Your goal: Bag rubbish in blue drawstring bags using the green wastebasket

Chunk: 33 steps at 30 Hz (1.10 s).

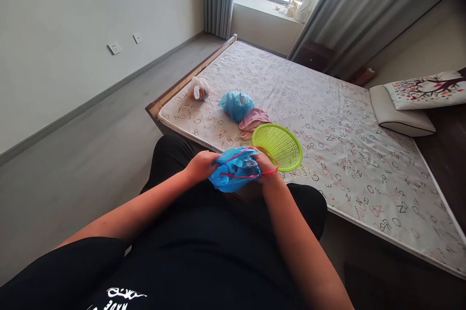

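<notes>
Between my two hands, just above my lap, is a blue plastic bag [233, 181] with a red drawstring [238, 175] looping around its mouth. My left hand [202, 165] grips the bag's left side, fingers closed on the plastic. On the opposite side my right hand [267, 168] is closed on the bag's edge, with the red string running over the hand and wrist. Dark folds show inside the mouth; what the bag contains, I cannot make out. Just beyond my right hand, a green mesh basket [282, 142] lies tilted on the mattress.
On the letter-printed mattress [320, 130] lie a pink cloth [255, 120], a filled blue plastic bag [236, 105] and a clear bag [198, 89] near the wooden bed frame [192, 77]. Pillows [400, 111] rest at the right. Grey floor [109, 121] extends to the left wall.
</notes>
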Each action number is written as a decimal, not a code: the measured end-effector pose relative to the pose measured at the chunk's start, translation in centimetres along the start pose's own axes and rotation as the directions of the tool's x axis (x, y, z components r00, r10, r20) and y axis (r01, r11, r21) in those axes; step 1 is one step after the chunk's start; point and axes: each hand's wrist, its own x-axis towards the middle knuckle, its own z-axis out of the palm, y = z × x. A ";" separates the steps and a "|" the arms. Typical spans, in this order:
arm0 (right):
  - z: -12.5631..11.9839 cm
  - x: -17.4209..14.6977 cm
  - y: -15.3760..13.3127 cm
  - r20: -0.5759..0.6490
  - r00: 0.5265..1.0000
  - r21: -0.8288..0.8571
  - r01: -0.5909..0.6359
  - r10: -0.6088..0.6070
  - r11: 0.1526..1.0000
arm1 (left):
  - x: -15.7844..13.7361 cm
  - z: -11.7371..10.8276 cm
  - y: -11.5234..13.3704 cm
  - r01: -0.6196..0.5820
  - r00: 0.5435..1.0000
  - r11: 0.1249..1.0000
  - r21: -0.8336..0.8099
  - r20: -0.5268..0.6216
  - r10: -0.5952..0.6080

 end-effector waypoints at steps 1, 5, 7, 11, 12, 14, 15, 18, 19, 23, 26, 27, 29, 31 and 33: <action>-0.5 0.0 -0.2 0.011 1.000 -0.041 -0.027 0.027 0.999 | 0.6 -0.3 -0.2 0.030 0.999 0.999 -0.031 -0.021 -0.031; -3.9 -0.1 -1.2 0.019 0.996 -0.348 -0.076 0.088 0.935 | 3.3 -3.4 -0.3 0.150 0.950 0.963 -0.226 -0.238 -0.204; -5.7 -0.4 -2.2 0.030 0.998 -0.486 -0.026 0.046 0.874 | 4.3 -5.0 0.0 0.182 0.925 0.932 -0.312 -0.268 -0.270; -6.5 -1.6 -4.9 -0.135 0.944 -0.541 0.183 -0.300 0.821 | 5.7 -6.7 1.4 0.195 0.940 0.892 -0.408 -0.181 -0.288; -6.0 -2.0 -5.6 -0.155 0.882 -0.585 0.281 -0.445 0.761 | 6.0 -6.8 1.9 0.168 0.956 0.892 -0.419 -0.151 -0.251; -4.2 -2.6 -6.5 -0.030 0.741 -0.725 0.446 -0.671 0.525 | 6.4 -6.6 3.1 0.083 0.986 0.902 -0.424 -0.098 -0.136; -3.1 -2.7 -6.7 0.092 0.703 -0.780 0.491 -0.705 0.388 | 6.5 -6.5 3.7 0.040 0.995 0.907 -0.419 -0.064 -0.073; -0.5 -2.1 -6.1 0.371 0.756 -0.828 0.532 -0.539 0.176 | 7.1 -6.6 5.6 -0.027 0.991 0.913 -0.408 0.107 0.077; -0.1 -1.7 -5.6 0.412 0.794 -0.828 0.531 -0.447 0.181 | 7.3 -6.8 6.0 -0.029 0.980 0.913 -0.408 0.168 0.106; -0.1 -0.5 -4.1 0.351 0.885 -0.822 0.448 -0.307 0.351 | 7.6 -7.6 6.7 -0.032 0.999 0.938 -0.345 0.006 0.036; -0.8 -0.3 -3.5 0.132 0.908 -0.775 0.344 -0.396 0.530 | 6.8 -6.8 6.0 -0.011 0.811 0.971 -0.239 -0.571 -0.131; -1.0 -0.3 -3.3 0.071 0.917 -0.738 0.313 -0.392 0.598 | 6.3 -6.0 5.6 0.002 0.713 0.975 -0.220 -0.683 -0.156; -1.1 -0.1 -2.8 -0.020 0.941 -0.623 0.253 -0.338 0.740 | 5.0 -3.9 4.5 0.023 0.653 0.976 -0.218 -0.736 -0.179; -1.0 0.1 -2.1 -0.066 0.966 -0.444 0.195 -0.249 0.875 | 3.7 -1.3 3.2 0.044 0.763 0.974 -0.220 -0.622 -0.175; -0.9 0.0 -1.3 -0.030 0.985 -0.263 0.155 -0.169 0.952 | 2.9 1.4 1.7 0.071 0.887 0.978 -0.196 -0.435 -0.152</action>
